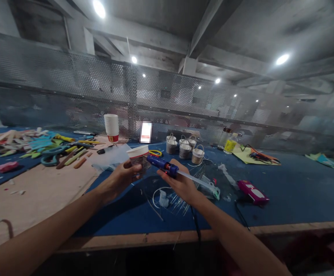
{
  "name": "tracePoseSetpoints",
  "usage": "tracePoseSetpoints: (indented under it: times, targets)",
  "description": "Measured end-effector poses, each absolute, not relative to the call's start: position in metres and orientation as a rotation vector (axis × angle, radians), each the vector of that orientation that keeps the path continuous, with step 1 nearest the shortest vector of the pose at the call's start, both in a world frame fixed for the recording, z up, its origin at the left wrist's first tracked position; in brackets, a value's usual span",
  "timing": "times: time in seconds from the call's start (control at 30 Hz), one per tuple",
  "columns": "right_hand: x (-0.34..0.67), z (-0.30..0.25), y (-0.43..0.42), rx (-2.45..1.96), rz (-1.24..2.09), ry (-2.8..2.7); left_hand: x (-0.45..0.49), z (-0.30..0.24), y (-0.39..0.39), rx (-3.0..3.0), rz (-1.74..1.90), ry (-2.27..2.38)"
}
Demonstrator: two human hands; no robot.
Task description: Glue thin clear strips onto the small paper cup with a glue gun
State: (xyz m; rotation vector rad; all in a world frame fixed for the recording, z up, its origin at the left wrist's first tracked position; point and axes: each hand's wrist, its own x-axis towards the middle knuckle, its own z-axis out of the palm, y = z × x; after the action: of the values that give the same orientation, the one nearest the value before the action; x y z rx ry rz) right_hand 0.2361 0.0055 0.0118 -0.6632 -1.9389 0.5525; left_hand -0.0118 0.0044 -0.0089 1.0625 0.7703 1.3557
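Note:
My left hand [125, 174] is closed around a paper cup [139, 155] with a white rim and a wrapped, darker side, held above the table. In my right hand [182, 184] is a blue hot glue gun [163, 165], its nozzle pointing left at the cup's side. Whether the nozzle touches the cup I cannot tell. A long clear glue stick [197, 179] sticks out of the gun's back end, and a small red light glows on its body. Below the hands lie thin wires [181, 205] and a white loop [157, 197] on the blue tabletop.
Several small handled buckets [185, 150] stand behind my right hand. A stack of paper cups [111, 124] rises at the back left. Scissors [54, 153] and coloured strips [20, 140] crowd the left. A magenta box [252, 191] and a yellow-labelled bottle [230, 144] are to the right.

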Motion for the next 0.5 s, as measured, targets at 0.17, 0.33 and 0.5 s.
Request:
tracePoseSetpoints:
  times: [0.17, 0.33, 0.5]
  targets:
    - [0.2359, 0.0105, 0.0061, -0.582, 0.469, -1.971, -0.0126, -0.0102, 0.0046, 1.119, 1.357, 0.823]
    - [0.2374, 0.0084, 0.0065, -0.589, 0.426, -1.997, -0.0110, -0.0092, 0.0032, 1.134, 1.352, 0.840]
    - [0.2380, 0.0071, 0.0077, -0.603, 0.354, -2.022, -0.0113, -0.0096, 0.0038, 1.136, 1.363, 0.854]
